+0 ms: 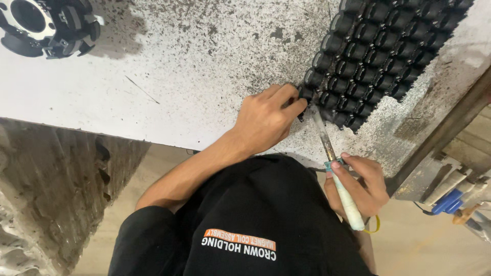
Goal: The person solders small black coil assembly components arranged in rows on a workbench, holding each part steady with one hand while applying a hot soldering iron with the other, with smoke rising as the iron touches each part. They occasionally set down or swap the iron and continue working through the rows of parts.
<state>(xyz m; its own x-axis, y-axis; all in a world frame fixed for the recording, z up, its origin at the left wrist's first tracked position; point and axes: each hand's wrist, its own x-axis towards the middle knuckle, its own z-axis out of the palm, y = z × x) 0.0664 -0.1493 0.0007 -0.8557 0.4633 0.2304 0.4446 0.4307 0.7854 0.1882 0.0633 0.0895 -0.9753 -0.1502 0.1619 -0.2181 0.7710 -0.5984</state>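
Two hands are working at the edge of a big bunch of small black cups.

The left hand (268,122) is resting on the white spotted surface (169,76), and its fingers are pinching together on one small black cup (306,93) at the near corner of the block of black cups (381,48). The right hand (360,186) is sitting lower, closer to the body, and its grip is closing tight around the pale handle of a thin tool (335,168). The tool's long side is pointing up and away, its tip touching the cups just beside the left fingers. A round black and white part (48,25) is lying far off to the left.
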